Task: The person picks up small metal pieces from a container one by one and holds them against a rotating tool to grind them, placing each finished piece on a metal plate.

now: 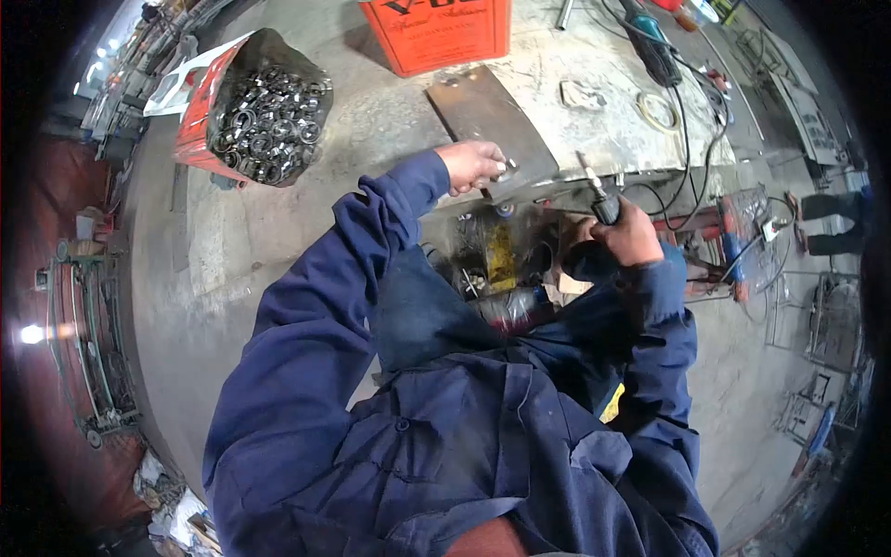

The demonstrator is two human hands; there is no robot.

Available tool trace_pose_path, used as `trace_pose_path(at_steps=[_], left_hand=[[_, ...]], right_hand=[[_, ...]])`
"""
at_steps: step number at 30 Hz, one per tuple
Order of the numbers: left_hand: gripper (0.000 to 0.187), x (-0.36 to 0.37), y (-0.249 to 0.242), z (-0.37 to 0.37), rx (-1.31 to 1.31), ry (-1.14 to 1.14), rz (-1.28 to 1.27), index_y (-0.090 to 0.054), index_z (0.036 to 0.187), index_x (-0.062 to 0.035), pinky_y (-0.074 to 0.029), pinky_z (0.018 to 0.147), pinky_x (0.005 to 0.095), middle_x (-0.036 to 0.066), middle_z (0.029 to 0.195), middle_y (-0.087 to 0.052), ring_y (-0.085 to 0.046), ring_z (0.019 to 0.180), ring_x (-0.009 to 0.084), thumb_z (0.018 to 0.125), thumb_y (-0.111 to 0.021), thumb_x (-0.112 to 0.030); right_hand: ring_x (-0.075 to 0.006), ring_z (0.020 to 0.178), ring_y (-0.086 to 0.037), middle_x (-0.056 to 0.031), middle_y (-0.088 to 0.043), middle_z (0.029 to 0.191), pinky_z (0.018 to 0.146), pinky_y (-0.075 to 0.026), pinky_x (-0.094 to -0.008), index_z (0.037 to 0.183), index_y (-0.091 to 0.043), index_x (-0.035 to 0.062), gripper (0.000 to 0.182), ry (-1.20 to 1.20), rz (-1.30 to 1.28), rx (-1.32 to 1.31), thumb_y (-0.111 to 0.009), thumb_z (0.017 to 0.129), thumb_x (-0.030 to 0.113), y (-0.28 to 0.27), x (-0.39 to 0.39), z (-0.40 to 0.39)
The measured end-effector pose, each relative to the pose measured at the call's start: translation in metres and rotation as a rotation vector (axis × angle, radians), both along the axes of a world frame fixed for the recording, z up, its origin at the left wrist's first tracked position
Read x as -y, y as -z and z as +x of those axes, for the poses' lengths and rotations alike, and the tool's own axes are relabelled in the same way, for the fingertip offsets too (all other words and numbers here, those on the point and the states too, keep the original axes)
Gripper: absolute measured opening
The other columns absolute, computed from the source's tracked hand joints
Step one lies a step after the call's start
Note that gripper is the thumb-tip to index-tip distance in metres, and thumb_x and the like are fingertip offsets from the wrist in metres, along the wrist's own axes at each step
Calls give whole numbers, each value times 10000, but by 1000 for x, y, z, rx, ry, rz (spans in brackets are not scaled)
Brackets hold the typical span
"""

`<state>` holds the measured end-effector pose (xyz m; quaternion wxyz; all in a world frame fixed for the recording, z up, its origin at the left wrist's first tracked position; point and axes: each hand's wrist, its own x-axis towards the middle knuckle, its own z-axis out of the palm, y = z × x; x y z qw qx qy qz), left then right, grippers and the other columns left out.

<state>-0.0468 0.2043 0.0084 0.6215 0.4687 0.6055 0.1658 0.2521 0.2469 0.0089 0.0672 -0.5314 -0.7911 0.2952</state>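
Note:
My left hand (471,167) is closed, its fingertips pinching a small shiny metal piece (507,167) above the near end of a brown steel plate (487,116). My right hand (633,234) wraps round a black die grinder (605,206), whose slim bit points up and away from me. The bit's tip stands to the right of the small metal piece, apart from it. To the left, a cut-open red tin (197,130) lies on its side, filled with many shiny metal rings (271,125).
An orange-red tin (445,39) stands at the table's back. A teal-and-black corded power tool (652,46) lies at the back right, near a pale ring (657,111). Cords hang over the worktable's (371,121) right edge. Cluttered items sit below, between my knees.

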Motion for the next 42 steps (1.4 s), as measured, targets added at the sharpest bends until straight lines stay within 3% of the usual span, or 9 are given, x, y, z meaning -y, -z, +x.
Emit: trace_pose_path(at_steps=[6, 11, 16, 27, 30, 32, 34, 36, 42], left_hand=[[239, 0, 13, 9, -31, -137, 137, -498, 1027, -86, -281, 348, 221, -17, 612, -470, -377, 389, 63, 937, -462, -304], [289, -5, 18, 18, -164, -32, 236, -544, 930, -64, -299, 348, 229, -17, 580, -485, -395, 383, 77, 942, -459, -340], [371, -9, 1, 39, -127, -214, 132, -588, 961, -44, -318, 343, 240, 26, 575, -555, -443, 377, 87, 938, -453, -389], [236, -11, 8, 17, 145, -168, -129, -546, 952, -6, -421, 363, 233, 50, 646, -589, -557, 449, 119, 888, -543, -233], [226, -6, 11, 21, 161, -194, -36, -553, 925, -29, -406, 365, 227, 37, 640, -578, -545, 450, 107, 887, -552, -252], [228, -3, 6, 30, -133, -181, 164, -568, 887, -55, -375, 363, 224, 19, 626, -562, -503, 431, 81, 884, -565, -284], [277, -3, 26, 32, -187, -178, 246, -601, 868, -49, -403, 444, 235, 25, 663, -588, -518, 496, 90, 881, -576, -325], [287, -1, 40, 38, -300, -246, 707, -658, 820, -40, -414, 502, 320, 61, 629, -592, -549, 527, 154, 840, -619, -324], [281, 5, 49, 53, -231, -436, 621, -669, 825, -42, -425, 574, 293, 64, 645, -604, -516, 579, 129, 834, -637, -321]], right_hand=[[-401, 899, -583, -223, -626, 900, 752, -466, -458, 980, -586, 44, 374, -93, 25, 48, -710, 675, 221, -2, 19, -7], [-409, 898, -580, -235, -619, 875, 751, -464, -465, 940, -581, 27, 360, -161, -37, 15, -711, 668, 223, 12, 14, -7], [-412, 903, -578, -242, -618, 881, 752, -462, -466, 935, -582, 24, 352, -111, 2, 35, -702, 671, 223, -3, 14, -8], [-422, 865, -580, -255, -612, 852, 724, -465, -476, 930, -583, 18, 324, -185, -15, 18, -673, 681, 204, 16, 13, -7], [-420, 860, -582, -251, -614, 844, 724, -467, -475, 938, -584, 20, 330, -193, -42, 34, -673, 676, 201, 10, 15, -12], [-419, 859, -583, -248, -615, 840, 726, -469, -473, 941, -585, 22, 335, -197, -61, 51, -675, 673, 201, 10, 15, -15], [-406, 861, -592, -242, -621, 847, 733, -476, -465, 945, -585, 25, 338, -242, -49, 45, -664, 680, 219, 13, 15, -18], [-397, 870, -601, -231, -631, 867, 742, -482, -460, 949, -587, 26, 344, -248, -58, 83, -656, 683, 233, 14, 16, -27], [-389, 875, -613, -232, -634, 883, 755, -490, -459, 931, -573, 12, 352, -150, -39, 170, -653, 680, 246, 8, 11, -47]])
